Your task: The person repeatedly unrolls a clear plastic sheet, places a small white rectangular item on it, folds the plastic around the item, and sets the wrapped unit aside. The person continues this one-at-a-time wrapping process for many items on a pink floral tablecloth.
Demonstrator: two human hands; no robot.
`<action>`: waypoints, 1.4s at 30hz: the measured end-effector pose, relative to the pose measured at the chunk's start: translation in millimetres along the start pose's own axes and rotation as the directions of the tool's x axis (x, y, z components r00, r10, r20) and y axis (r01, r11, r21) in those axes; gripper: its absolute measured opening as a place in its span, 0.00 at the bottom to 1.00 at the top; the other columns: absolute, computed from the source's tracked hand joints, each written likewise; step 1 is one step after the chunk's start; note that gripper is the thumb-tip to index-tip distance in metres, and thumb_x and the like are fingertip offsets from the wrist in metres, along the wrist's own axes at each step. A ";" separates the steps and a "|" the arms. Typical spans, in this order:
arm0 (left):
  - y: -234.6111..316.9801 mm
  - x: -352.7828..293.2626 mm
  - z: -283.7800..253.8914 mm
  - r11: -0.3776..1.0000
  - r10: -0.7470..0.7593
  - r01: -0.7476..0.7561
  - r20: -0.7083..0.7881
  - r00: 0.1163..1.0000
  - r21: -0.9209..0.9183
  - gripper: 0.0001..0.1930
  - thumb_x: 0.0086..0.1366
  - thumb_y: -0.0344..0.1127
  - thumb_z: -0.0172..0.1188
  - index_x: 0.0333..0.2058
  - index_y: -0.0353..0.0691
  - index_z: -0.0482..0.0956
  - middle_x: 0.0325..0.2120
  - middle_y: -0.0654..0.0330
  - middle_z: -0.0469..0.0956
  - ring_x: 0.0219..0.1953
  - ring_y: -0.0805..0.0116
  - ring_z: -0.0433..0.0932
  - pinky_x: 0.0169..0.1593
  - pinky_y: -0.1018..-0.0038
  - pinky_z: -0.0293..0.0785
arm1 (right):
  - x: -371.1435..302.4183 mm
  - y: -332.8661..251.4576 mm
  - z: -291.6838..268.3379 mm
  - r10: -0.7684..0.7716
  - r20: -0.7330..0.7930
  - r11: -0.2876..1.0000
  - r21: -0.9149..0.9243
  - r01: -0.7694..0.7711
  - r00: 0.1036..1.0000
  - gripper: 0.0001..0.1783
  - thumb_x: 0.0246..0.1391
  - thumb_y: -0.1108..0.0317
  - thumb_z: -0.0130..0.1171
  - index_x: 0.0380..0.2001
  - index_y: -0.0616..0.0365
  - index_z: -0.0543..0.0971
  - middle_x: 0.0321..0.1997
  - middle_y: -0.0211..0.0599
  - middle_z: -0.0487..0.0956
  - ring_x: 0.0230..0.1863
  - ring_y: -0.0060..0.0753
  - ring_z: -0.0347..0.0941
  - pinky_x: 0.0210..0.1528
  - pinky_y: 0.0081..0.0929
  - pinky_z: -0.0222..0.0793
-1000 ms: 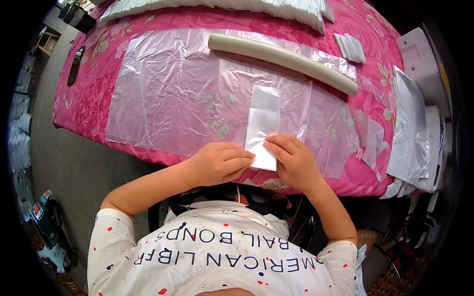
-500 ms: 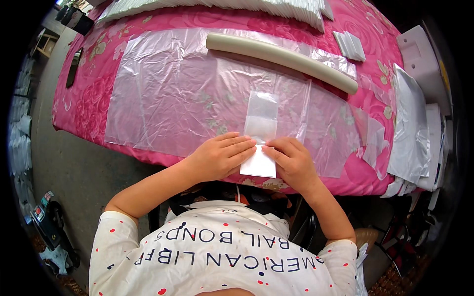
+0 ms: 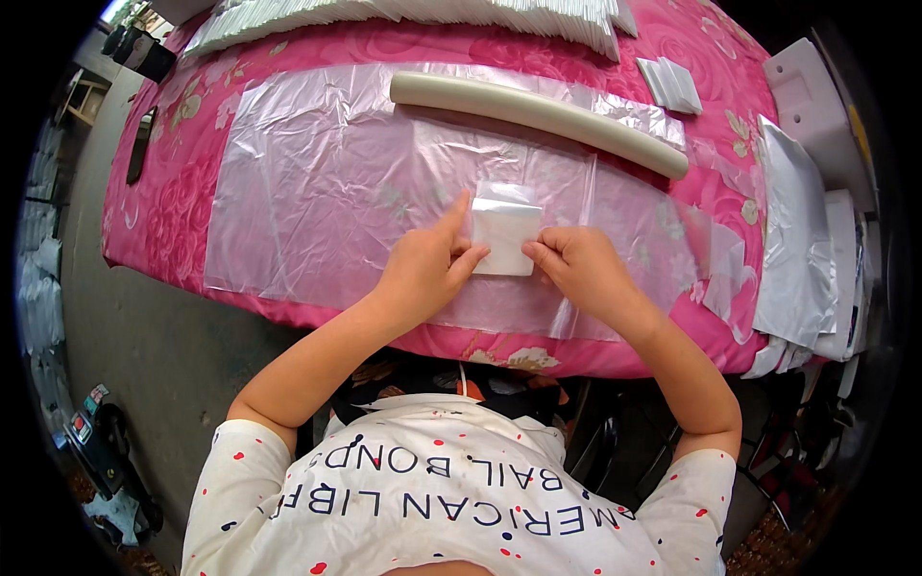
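Note:
A translucent white plastic piece, possibly a bag, lies folded into a small square on a clear plastic sheet. A thinner single layer of it shows above its shiny top fold. At its left edge rests my left hand, index finger stretched forward along the side and thumb apart, its tip at the lower left edge. The other fingers are curled under, partly hidden. My right hand pinches the right edge between thumb and bent fingers.
A long beige tube lies across the sheet beyond my hands. Behind it are a long row of folded white pieces and a small stack. White plastic and a foam box sit at right, a phone at left.
The plastic's near end has been folded up and away from me, turning the long strip into a square. Both hands have moved forward with it, and the left index finger has straightened.

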State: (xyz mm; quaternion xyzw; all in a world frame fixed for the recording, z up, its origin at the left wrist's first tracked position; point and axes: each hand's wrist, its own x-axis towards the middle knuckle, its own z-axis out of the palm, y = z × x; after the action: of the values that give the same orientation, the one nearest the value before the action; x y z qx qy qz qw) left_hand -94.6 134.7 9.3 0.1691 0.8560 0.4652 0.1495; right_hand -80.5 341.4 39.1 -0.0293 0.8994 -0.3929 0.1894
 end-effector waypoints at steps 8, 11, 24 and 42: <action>10.2 13.3 -5.3 0.994 -0.103 0.103 -0.004 0.995 -0.046 0.34 0.57 0.31 0.60 0.59 0.26 0.54 0.26 0.52 0.78 0.23 0.67 0.78 0.31 0.76 0.71 | 29.6 3.8 -12.2 0.287 0.297 0.893 0.261 -0.366 0.911 0.17 0.56 0.59 0.54 0.24 0.63 0.78 0.20 0.34 0.78 0.19 0.21 0.75 0.18 0.17 0.61; 13.2 13.6 -8.6 0.992 0.036 -0.025 -0.082 0.996 0.125 0.34 0.54 0.31 0.61 0.58 0.28 0.57 0.38 0.48 0.75 0.33 0.61 0.77 0.38 0.72 0.72 | 36.0 4.7 -16.8 0.328 0.359 0.866 0.255 -0.430 0.874 0.17 0.55 0.57 0.55 0.24 0.61 0.78 0.21 0.34 0.78 0.18 0.20 0.75 0.15 0.14 0.58; -3.0 7.7 39.1 0.726 0.316 -0.344 0.155 0.936 0.595 0.50 0.52 0.61 0.54 0.61 0.24 0.47 0.63 0.41 0.44 0.67 0.50 0.39 0.67 0.59 0.32 | 16.5 4.5 2.0 0.234 0.071 0.940 0.240 -0.244 0.970 0.14 0.49 0.62 0.59 0.19 0.64 0.78 0.16 0.35 0.76 0.16 0.23 0.72 0.19 0.21 0.63; -8.9 11.0 30.9 0.762 0.370 -0.363 0.099 0.924 0.537 0.56 0.50 0.66 0.53 0.61 0.22 0.42 0.63 0.37 0.41 0.67 0.47 0.34 0.66 0.56 0.27 | -13.6 -10.5 24.3 -0.028 -0.440 0.951 -0.288 -0.111 0.898 0.19 0.42 0.66 0.64 0.38 0.64 0.76 0.33 0.42 0.78 0.32 0.40 0.75 0.34 0.30 0.70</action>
State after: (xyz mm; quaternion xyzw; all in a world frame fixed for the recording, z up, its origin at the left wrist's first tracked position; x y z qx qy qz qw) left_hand -93.0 157.9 -15.6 0.3654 0.9037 0.2231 -0.0043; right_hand -60.1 320.0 35.9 0.0505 0.9690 -0.2413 -0.0165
